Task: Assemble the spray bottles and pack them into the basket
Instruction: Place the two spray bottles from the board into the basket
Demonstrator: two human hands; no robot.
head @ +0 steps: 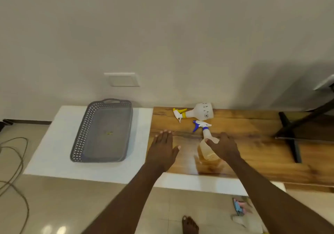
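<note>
The right hand lies over the body of a clear spray bottle with a blue trigger, its thumb hooked round the bottle's near side and its fingers draped across the top; the far fingertips are blurred, so I cannot tell how firmly the bottle is gripped. The hand hides part of the bottle's body, and the clear plastic melts into the wooden board beneath it, leaving the base hard to trace. The bottle's blue-and-white head points toward 11 o'clock from the hand. The left hand is spread flat, fingers wide and holding nothing, just over the board's left edge, at 9 o'clock from the right hand. At 12 o'clock from the clear bottle, near the wall, a white spray bottle with a yellow trigger lies on its side, head toward 9 o'clock, apart from both hands. The grey basket sits on the white surface at 9 o'clock from the left hand, well apart; a small yellowish speck on its floor is too small to make out. A black stand at 3 o'clock is cut off by the frame's right edge.
</note>
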